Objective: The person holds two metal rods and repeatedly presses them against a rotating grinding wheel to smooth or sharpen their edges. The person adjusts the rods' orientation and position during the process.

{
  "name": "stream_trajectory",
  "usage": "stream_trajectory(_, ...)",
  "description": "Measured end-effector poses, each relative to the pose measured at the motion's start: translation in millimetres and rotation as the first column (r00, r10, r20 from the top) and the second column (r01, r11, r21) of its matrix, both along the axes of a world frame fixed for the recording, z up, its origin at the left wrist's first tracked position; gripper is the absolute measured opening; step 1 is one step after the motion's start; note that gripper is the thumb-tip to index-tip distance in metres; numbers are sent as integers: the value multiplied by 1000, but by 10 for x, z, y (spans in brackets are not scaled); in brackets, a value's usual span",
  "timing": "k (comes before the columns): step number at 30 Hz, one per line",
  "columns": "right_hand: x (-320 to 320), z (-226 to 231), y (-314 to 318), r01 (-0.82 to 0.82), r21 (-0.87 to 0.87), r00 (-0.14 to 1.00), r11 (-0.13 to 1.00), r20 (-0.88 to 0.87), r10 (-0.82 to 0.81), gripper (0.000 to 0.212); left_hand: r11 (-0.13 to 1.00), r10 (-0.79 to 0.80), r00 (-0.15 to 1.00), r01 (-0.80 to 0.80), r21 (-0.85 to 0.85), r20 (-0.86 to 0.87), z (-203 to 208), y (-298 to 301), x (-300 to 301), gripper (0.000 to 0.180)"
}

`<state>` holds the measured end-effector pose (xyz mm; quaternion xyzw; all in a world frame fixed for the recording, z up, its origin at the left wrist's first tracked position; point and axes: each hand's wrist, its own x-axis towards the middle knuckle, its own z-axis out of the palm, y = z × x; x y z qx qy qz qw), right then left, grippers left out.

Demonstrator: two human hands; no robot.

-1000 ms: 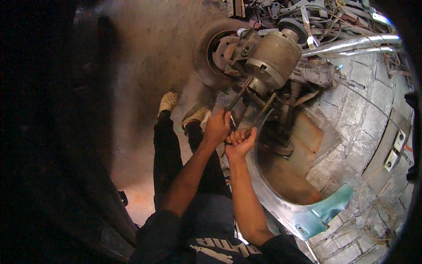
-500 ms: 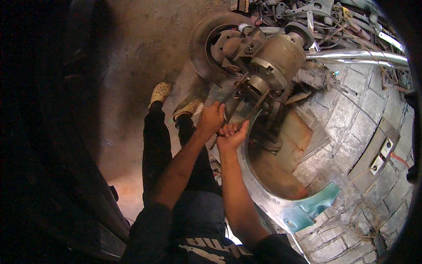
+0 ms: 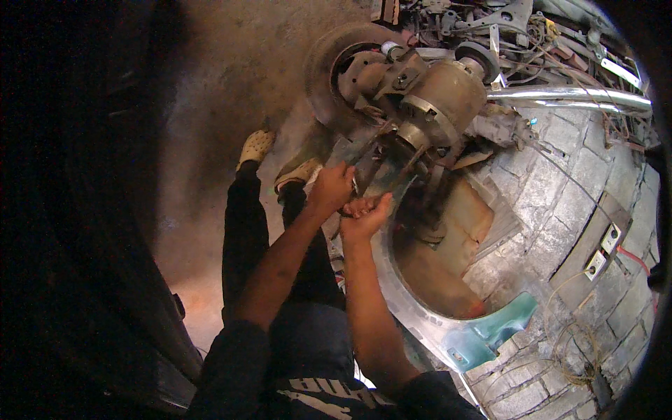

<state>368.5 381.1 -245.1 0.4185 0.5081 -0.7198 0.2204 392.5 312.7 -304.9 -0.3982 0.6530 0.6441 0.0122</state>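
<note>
My left hand (image 3: 332, 189) is closed, fingers curled, just short of the electric motor (image 3: 439, 98). Close beside it, a little nearer and to the right, my right hand (image 3: 367, 215) is closed with its thumb uppermost. Whatever they grip is mostly hidden by the fingers; a dark edge shows between them. The motor is round-bodied and dusty, with a pulley (image 3: 477, 60) at its far end and a bare metal collar (image 3: 414, 133) facing my hands. Right of my right forearm, a curved car fender (image 3: 437, 329) stands, grey fading to green at its tip.
A worn tyre (image 3: 322, 77) lies behind the motor. Metal scrap (image 3: 518, 35) is piled at the far right beside a shiny pipe (image 3: 581, 95). Power sockets (image 3: 603, 252) on a board and a coiled wire (image 3: 579, 353) are by the grey block surface. My feet wear yellow clogs (image 3: 256, 147).
Both hands have shifted slightly left, a little away from the motor, staying closed and close together. The view has moved slightly too.
</note>
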Motion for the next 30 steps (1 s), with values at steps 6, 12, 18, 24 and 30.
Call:
stream_trajectory(6,76,21,-81,13,8,999,1000,-52,-12,50,999,-29,999,28,-29,-45,-24,-38,39,25)
stream_trajectory(12,83,72,-75,-3,8,1000,1000,-30,3,50,999,-6,998,3,-45,-56,-19,-19,56,28)
stream_trajectory(18,155,40,-163,45,1,999,999,19,-45,50,996,-66,995,61,63,77,80,-152,143,24)
stream_trajectory(24,202,124,-101,68,8,997,998,-31,-67,50,996,-87,996,87,-10,3,100,-79,141,28)
stream_trajectory(30,224,135,33,38,6,999,999,-27,-37,51,997,-76,997,76,19,5,115,53,187,29)
